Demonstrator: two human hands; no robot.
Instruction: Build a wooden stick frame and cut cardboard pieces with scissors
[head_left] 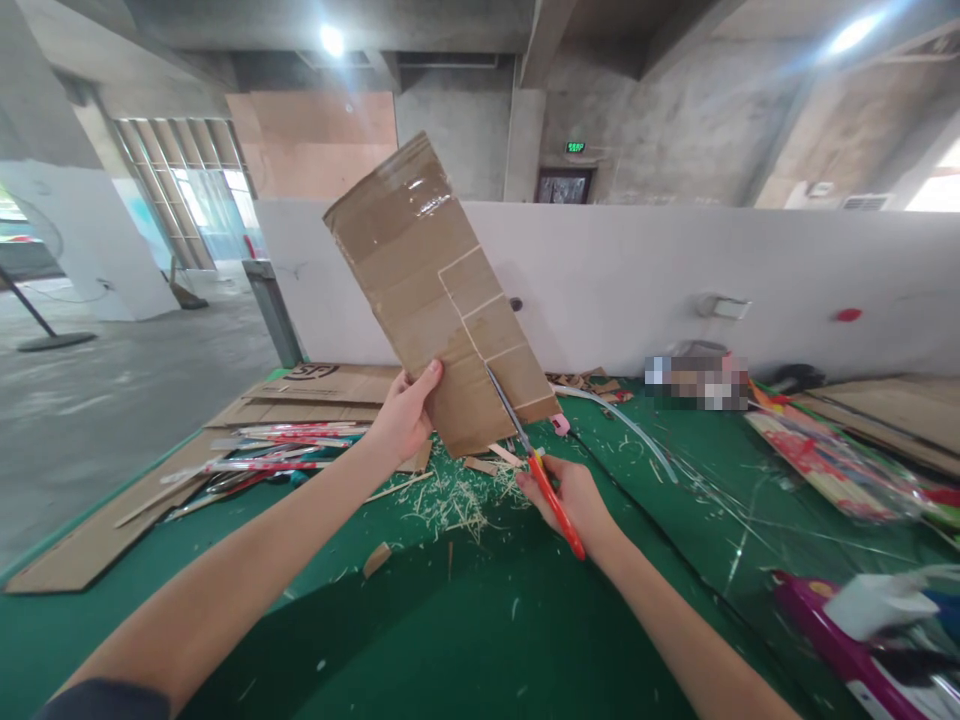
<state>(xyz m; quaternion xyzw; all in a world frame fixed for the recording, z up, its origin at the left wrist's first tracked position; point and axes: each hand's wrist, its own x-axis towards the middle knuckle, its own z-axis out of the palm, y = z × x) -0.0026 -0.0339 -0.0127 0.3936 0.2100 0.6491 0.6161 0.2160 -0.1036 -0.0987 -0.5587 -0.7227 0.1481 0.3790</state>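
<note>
A brown cardboard piece (420, 290) with light drawn lines is held up, tilted, above the table. My left hand (405, 415) grips its lower left edge, thumb on the near face. In my right hand (574, 500) are red-handled scissors (551, 500), closed around by the fingers. The scissor blades point up and left, with their tip at a drawn line near the lower right part of the cardboard. Whether the blades pass through the cardboard is hard to tell.
Shavings (465, 500) lie on the green table (420, 640) below the cardboard. Wrapped sticks (292, 445) and flat cardboard (67, 560) are at the left. A purple power strip (825, 625), a black cable and plastic-wrapped items are at the right. A white partition (615, 290) stands behind.
</note>
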